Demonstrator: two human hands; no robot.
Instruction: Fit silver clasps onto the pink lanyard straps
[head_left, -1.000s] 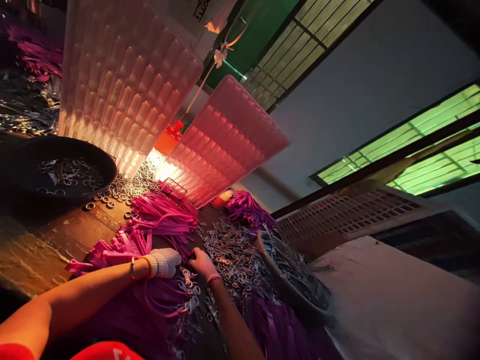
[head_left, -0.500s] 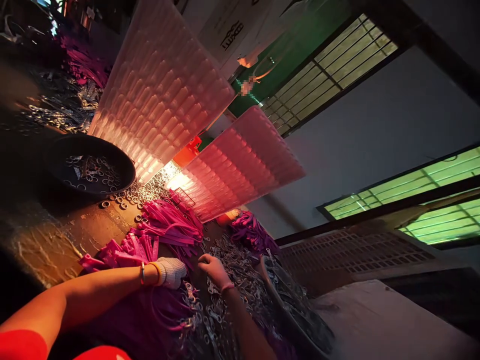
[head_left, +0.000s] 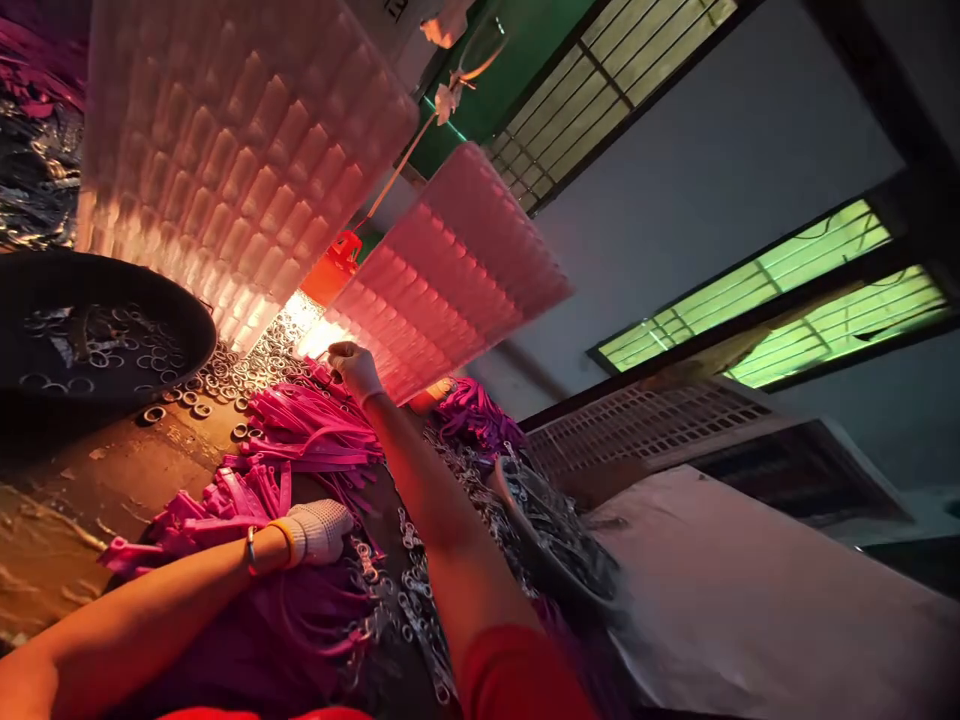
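My left hand (head_left: 319,530), in a white knitted glove, is curled closed low over the pile of pink straps (head_left: 311,425). What its fingers hold, if anything, is hidden. Metal snap hooks (head_left: 412,590) lie just to its right, and purple straps with metal clips spread below it. Farther away, my right hand (head_left: 355,370) reaches to the bright glow between two ribbed translucent panels (head_left: 457,270). Its fingertips are pinched together beside the far end of the pink straps; whatever is between them is too small to make out.
A dark basin (head_left: 187,310) with metal rings stands at the left, and loose rings (head_left: 225,375) lie beside it. At the right, another basin (head_left: 517,500) holds metal parts. A red object (head_left: 334,270) shows behind the glow. More purple straps (head_left: 480,410) lie behind my right arm.
My right hand has moved from the metal hooks forward to the glow between the panels. My left hand stays closed near the straps. The view has shifted to the right.
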